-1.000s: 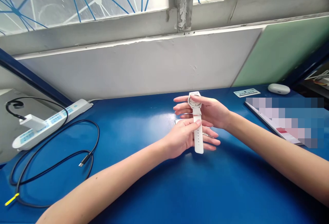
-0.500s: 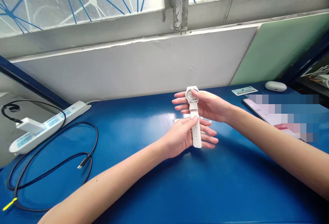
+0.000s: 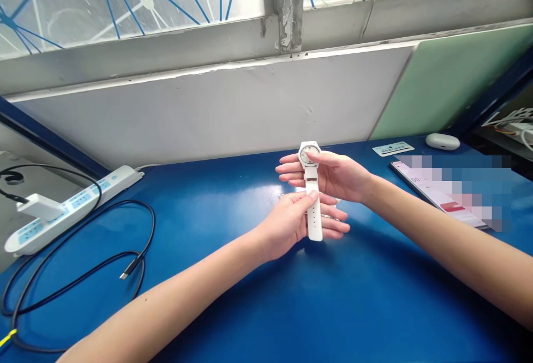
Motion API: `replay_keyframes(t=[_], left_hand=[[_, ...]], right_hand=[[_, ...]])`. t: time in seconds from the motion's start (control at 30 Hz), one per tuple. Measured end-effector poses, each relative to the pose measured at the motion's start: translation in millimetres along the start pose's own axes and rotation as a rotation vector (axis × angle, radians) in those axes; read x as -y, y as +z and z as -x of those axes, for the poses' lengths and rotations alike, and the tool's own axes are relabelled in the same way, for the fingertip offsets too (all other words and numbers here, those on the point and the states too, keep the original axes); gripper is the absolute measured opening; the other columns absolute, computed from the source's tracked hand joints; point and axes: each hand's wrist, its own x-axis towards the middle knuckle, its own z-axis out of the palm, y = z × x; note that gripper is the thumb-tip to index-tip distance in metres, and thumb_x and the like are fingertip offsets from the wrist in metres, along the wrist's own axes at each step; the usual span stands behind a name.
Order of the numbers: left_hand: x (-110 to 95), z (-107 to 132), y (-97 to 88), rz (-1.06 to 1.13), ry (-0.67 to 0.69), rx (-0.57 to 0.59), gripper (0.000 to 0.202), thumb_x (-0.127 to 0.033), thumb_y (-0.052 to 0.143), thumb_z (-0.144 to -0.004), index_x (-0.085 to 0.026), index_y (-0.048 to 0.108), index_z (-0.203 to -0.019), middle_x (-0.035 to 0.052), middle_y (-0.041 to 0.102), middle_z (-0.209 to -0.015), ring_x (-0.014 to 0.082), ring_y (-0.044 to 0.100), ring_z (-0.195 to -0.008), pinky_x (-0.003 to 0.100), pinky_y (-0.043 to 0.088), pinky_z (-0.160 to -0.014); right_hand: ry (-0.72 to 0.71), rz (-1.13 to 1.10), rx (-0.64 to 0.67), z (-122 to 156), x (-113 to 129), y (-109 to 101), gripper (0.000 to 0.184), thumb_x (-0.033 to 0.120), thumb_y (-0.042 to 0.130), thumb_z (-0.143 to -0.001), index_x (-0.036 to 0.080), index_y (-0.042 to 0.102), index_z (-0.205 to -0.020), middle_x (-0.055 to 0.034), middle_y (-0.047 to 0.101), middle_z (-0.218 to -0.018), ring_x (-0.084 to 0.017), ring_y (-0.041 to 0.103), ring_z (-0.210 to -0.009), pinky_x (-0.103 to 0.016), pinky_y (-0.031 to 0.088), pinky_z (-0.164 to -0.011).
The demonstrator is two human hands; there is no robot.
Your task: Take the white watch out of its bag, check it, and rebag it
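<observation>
A white wristwatch (image 3: 311,185) with a round white dial is held upright above the blue table (image 3: 266,296), its strap hanging down toward me. My right hand (image 3: 337,177) grips the watch case from the right, thumb on the dial's edge and fingers behind it. My left hand (image 3: 291,221) holds the strap from the left, thumb pressed on its front just below the case. A small clear flat piece lies on the table under the hands, mostly hidden.
A white power strip (image 3: 62,207) with a plugged-in white charger (image 3: 39,206) lies at the left, with a black cable (image 3: 83,274) looped beside it. At the right are a white label (image 3: 393,149), a white earbud case (image 3: 442,141) and a blurred flat device (image 3: 449,191). A wall and window stand behind.
Both hands and the watch keep the same grip; the view has drifted slightly, so everything sits a little lower and further left in the picture.
</observation>
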Motion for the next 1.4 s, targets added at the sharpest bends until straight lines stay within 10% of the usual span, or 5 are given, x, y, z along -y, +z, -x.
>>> replay_keyframes(t=[1.4], left_hand=[[1.6, -1.9, -6.0, -0.084, -0.088, 0.031, 0.035, -0.039, 0.053, -0.099, -0.007, 0.068, -0.101, 0.0168, 0.074, -0.089, 0.0234, 0.074, -0.08, 0.037, 0.057, -0.081]], right_hand=[[0.01, -0.037, -0.006, 0.6, -4.3, 5.2, 0.049, 0.04, 0.03, -0.104, 0.011, 0.067, -0.12, -0.0144, 0.073, -0.12, -0.023, 0.071, -0.105, -0.039, 0.051, -0.102]])
